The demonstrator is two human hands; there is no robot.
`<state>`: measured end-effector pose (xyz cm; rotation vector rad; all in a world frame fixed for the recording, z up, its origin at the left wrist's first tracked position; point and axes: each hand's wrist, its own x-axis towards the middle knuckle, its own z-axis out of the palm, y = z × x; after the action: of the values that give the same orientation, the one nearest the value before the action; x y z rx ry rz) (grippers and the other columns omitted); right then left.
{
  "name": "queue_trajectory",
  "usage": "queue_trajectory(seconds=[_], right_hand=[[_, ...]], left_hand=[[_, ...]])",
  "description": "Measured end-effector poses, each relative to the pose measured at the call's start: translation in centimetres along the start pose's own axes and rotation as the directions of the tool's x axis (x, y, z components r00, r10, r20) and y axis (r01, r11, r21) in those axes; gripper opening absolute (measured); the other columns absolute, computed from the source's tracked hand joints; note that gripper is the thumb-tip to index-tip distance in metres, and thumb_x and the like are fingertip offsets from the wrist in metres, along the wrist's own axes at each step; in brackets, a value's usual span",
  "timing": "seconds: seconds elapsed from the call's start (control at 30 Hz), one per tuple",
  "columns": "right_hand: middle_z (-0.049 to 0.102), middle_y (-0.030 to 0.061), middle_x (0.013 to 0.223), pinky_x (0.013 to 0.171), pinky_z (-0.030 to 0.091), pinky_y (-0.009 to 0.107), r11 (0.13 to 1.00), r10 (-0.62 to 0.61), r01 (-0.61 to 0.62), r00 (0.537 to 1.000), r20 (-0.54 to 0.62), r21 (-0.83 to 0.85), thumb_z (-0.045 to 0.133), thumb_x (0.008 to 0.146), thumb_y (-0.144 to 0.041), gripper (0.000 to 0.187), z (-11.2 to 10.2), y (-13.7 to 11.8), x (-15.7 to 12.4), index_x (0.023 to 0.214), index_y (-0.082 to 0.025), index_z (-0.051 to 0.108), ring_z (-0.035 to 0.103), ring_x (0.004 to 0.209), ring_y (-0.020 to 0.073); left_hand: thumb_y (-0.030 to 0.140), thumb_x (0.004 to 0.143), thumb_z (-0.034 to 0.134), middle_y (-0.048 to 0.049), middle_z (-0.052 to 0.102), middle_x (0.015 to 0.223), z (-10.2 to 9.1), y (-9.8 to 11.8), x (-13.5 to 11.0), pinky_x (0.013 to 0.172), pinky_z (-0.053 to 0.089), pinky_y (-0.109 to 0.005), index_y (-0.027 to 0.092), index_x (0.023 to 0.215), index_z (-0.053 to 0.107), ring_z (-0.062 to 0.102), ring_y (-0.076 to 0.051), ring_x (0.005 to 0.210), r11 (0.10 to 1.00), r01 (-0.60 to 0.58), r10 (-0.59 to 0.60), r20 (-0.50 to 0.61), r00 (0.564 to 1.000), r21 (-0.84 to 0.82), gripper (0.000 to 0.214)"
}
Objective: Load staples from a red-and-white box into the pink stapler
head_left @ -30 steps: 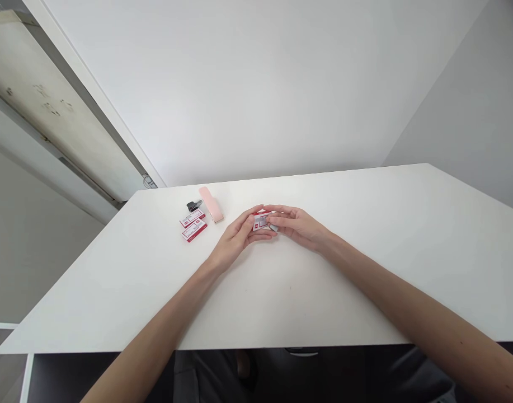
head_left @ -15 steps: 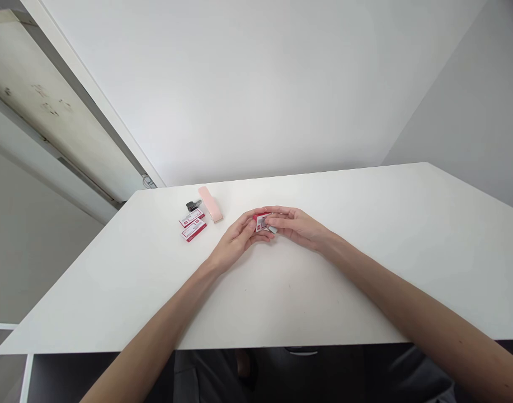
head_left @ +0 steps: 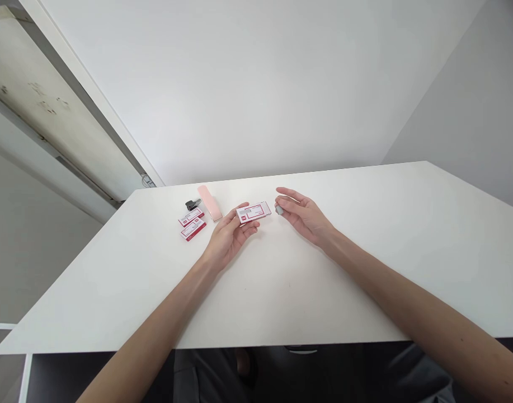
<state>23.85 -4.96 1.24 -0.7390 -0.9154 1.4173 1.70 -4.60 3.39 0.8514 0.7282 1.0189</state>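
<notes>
My left hand holds a small red-and-white staple box by its left end, label side up, above the table. My right hand, a short way to the right of the box, pinches a small grey strip of staples between thumb and fingers, with the index finger stretched out above. A gap separates the strip from the box's right end. The strip is partly covered by the fingers.
Left of my left hand, two more staple boxes lie side by side on the white table. Behind them are a black staple remover and a pink stapler. A white wall rises behind the table's far edge.
My hands have moved apart. The box has turned label up in my left hand, and my right hand has drawn away to the right with the grey strip.
</notes>
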Motion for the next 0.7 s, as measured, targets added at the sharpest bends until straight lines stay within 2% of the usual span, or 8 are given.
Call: queue_trajectory(seconds=[0.2,0.47,0.57,0.7], right_hand=[[0.070,0.0001,0.100,0.109,0.050,0.043,0.998,-0.062,0.061,0.997,-0.052,-0.026,0.093,0.071,-0.040,0.046,0.1,0.2,0.2,0.112,-0.030,0.075,0.067,0.105,0.0197],[0.071,0.0005,0.098,0.104,0.051,0.044,0.988,-0.105,0.100,0.994,-0.040,-0.117,0.091,0.072,-0.045,0.047,0.4,-0.1,0.1,0.114,-0.030,0.074,0.067,0.104,0.0215],[0.073,0.0013,0.098,0.101,0.051,0.046,0.971,-0.149,0.146,0.989,0.000,-0.190,0.090,0.075,-0.042,0.043,0.8,-0.3,-0.3,0.113,-0.030,0.074,0.068,0.103,0.0230],[0.074,0.0027,0.096,0.096,0.055,0.048,0.932,-0.163,0.193,0.979,0.120,-0.308,0.086,0.079,-0.041,0.037,1.7,-0.5,-1.0,0.112,-0.029,0.074,0.069,0.100,0.0245]], left_hand=[[0.012,0.096,0.064,-0.0131,0.076,0.114,-0.2,0.0,0.0,0.083,0.063,-0.026,0.015,0.131,0.063,0.076,-0.015,0.087,0.998,0.052,-0.052,-0.017,0.998,-0.018,0.036],[0.008,0.090,0.071,-0.0127,0.078,0.114,0.3,0.1,-0.2,0.093,0.064,-0.030,0.014,0.125,0.066,0.078,-0.017,0.088,0.994,0.110,-0.110,-0.044,0.993,-0.002,0.037],[0.009,0.091,0.072,-0.0130,0.078,0.115,0.2,0.0,-0.2,0.095,0.064,-0.030,0.014,0.124,0.066,0.079,-0.018,0.091,0.993,0.114,-0.113,-0.057,0.992,0.014,0.034],[0.013,0.091,0.073,-0.0132,0.079,0.110,0.0,-0.3,-0.1,0.094,0.064,-0.031,0.014,0.124,0.067,0.079,-0.019,0.090,0.988,0.138,-0.136,-0.023,0.990,0.075,0.033]])
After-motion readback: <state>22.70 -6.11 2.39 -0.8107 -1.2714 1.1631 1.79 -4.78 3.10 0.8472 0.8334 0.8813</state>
